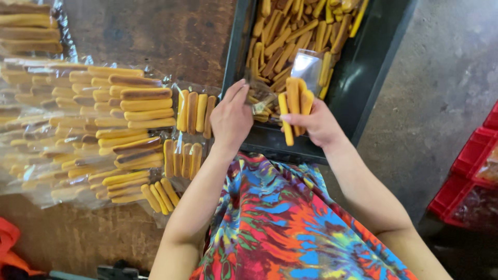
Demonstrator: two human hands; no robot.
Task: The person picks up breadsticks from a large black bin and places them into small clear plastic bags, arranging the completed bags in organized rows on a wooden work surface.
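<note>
- Right now the right hand (316,123) is gripping a small bunch of finger biscuits (295,103), fingers closed around their lower halves; the bunch is hovering over the near edge of the black tray (363,67).
- Those biscuits are standing nearly upright in the picture, long axes running from the palm up toward the far end of the tray, packed side by side, with the outer ones fanning slightly.
- Just behind the bunch, a clear plastic bag (306,66) is rising above the biscuit tops; I cannot tell whether the right hand is pinching it too.
- The left hand (232,116) is hanging beside the tray's near left corner, fingers curled and pointing up toward a crumpled bit of clear wrapper (258,96); it seems to be touching it, though whether it is actually gripping it I cannot tell.
- Loose biscuits (290,31) are lying heaped in the tray, pointing every which way, many on a diagonal.
- On the brown surface (155,31) to the left, filled packs (194,111) are lying flat in overlapping rows; in the nearest packs the biscuits are pointing up-and-down, while in the stacks further left they are lying crosswise.
</note>
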